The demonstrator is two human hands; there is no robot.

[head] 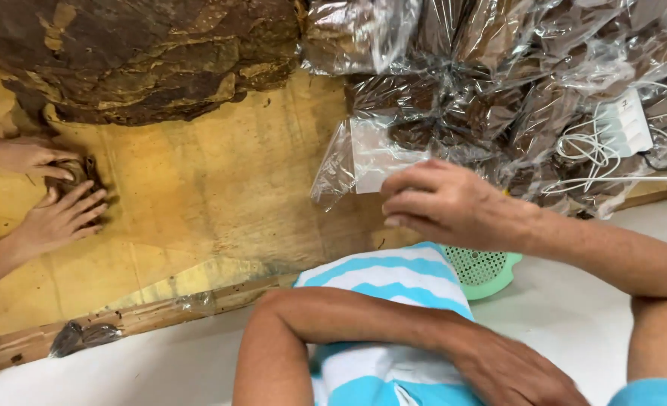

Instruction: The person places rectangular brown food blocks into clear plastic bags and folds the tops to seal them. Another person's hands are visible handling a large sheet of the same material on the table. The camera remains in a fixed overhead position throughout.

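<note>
At the far left, a co-worker's two hands (51, 195) are pressed around a small dark leaf bundle (75, 174) on the yellowed table (213, 188), below a heap of brown dried leaves (145, 56). Near the middle, a clear plastic bag (375, 154) is pinched at its edge by the right hand (442, 204), in front of stacked leaf-filled bags (499, 68). Lower down, the left hand (514, 372) is laid flat and released on striped blue-and-white cloth (393, 278).
</note>
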